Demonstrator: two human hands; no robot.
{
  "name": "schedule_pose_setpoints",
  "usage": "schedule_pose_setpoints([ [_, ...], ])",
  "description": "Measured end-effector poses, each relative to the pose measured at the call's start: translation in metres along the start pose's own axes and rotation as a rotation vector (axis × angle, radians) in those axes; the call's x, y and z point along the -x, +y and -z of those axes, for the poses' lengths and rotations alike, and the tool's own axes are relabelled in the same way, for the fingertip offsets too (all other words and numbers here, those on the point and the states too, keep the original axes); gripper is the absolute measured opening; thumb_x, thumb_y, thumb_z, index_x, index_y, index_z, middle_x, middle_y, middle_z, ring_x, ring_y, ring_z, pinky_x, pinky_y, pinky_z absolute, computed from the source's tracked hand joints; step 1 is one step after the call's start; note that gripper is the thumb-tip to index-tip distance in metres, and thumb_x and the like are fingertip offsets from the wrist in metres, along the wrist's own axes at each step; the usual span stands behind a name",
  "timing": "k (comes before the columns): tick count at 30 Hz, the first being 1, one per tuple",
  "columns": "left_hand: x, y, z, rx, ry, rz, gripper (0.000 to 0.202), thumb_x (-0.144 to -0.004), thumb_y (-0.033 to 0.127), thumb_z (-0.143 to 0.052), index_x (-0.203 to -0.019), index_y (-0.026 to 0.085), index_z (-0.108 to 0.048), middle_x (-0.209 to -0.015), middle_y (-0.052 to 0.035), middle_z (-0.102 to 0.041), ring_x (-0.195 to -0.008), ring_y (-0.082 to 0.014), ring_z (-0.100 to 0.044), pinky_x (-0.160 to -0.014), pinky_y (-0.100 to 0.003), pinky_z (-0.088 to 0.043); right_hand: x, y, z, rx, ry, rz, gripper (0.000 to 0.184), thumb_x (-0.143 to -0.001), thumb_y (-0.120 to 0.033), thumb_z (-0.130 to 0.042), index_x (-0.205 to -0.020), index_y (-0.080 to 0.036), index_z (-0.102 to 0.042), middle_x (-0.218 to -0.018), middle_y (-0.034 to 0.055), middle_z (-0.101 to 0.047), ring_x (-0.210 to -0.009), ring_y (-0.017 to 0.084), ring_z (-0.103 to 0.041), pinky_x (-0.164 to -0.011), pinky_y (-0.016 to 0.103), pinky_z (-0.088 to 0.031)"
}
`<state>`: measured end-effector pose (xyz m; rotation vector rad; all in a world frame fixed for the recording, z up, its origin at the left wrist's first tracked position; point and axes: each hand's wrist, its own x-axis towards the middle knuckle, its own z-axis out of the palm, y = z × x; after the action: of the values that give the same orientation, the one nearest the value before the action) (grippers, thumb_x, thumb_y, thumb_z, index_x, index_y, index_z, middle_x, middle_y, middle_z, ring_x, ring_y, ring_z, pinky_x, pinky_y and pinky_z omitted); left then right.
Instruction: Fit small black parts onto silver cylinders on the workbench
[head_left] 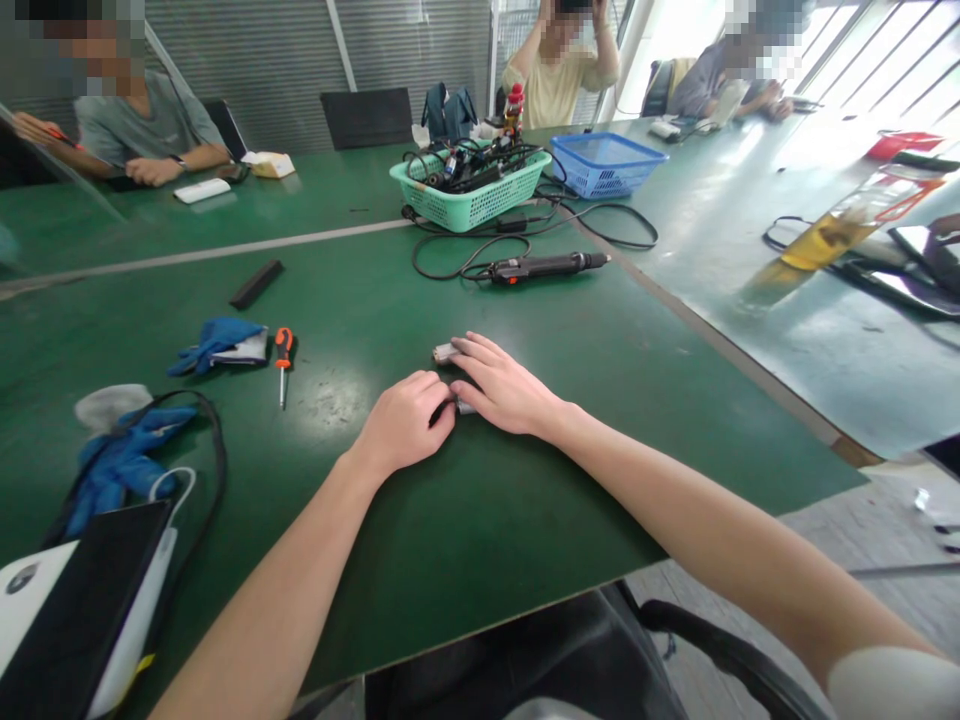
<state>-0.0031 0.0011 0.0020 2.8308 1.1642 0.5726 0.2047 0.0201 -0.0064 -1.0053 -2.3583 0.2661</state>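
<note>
My two hands meet above the green table [570,500]. My left hand [401,420] is closed, with curled fingers and the thumb tucked in near a dark and silvery bit; what it grips is mostly hidden. Beside it, my right hand [506,385] lies palm down with its fingers stretched out. Its fingertips touch a small silver cylindrical piece [445,353]. Under the right thumb shows another small silvery piece [465,407], largely covered. I cannot tell whether the two pieces are joined.
A black electric screwdriver [547,267] with a cord lies beyond my hands. Further back stand a green basket [469,205] of tools and a blue basket [611,170]. To the left are an orange screwdriver [283,350], blue gloves [225,345] and a phone [90,600]. Several people sit around.
</note>
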Motion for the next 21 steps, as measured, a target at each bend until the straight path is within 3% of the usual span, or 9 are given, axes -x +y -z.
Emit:
schedule_pose_setpoints([
  [17, 0.000, 0.001, 0.001, -0.002, -0.011, 0.007, 0.018, -0.097, 0.021, -0.046, -0.086, 0.018, -0.061, -0.091, -0.0072, -0.062, -0.089, -0.0206, -0.058, -0.082, -0.035, -0.051, 0.005, 0.000, 0.004, -0.040, 0.035, 0.007, 0.041, -0.100, -0.032, -0.049, -0.136, -0.015, -0.057, -0.149, 0.0173, -0.049, -0.146, 0.032, -0.034, -0.119, 0.057, -0.034],
  [21, 0.000, 0.001, 0.000, 0.008, -0.013, 0.021, 0.017, -0.096, 0.022, -0.047, -0.087, 0.018, -0.060, -0.091, -0.0067, -0.062, -0.090, -0.0207, -0.058, -0.083, -0.035, -0.050, 0.006, -0.003, 0.011, -0.046, 0.109, 0.037, 0.034, -0.101, -0.028, -0.047, -0.128, -0.015, -0.061, -0.133, 0.0161, -0.060, -0.130, 0.029, -0.049, -0.112, 0.050, -0.043],
])
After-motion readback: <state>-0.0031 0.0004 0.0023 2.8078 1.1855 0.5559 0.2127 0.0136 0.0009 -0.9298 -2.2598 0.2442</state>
